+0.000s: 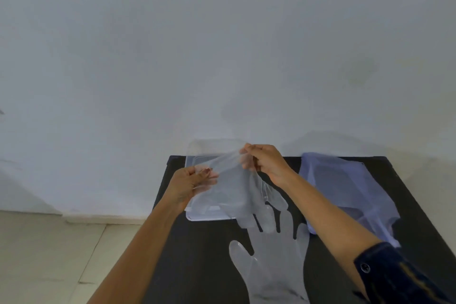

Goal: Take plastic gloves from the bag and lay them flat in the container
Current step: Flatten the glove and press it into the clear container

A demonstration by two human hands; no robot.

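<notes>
Over the black table [197, 266], both hands, left [190, 186] and right [265, 161], pinch a glove [229, 187] stretched directly above the container [191, 216], fingers hanging toward the lower right.

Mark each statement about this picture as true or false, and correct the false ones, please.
1. Both hands hold one clear plastic glove. True: the left hand and the right hand pinch the held glove at its cuff end.
2. The held glove lies flat inside the container. False: it hangs in the air above the clear container.
3. A second glove lies on the black table. True.
4. The bluish plastic bag is left of the container. False: it lies to the right of it.
5. The table stands in the middle of the room. False: it stands against a pale wall.
</notes>
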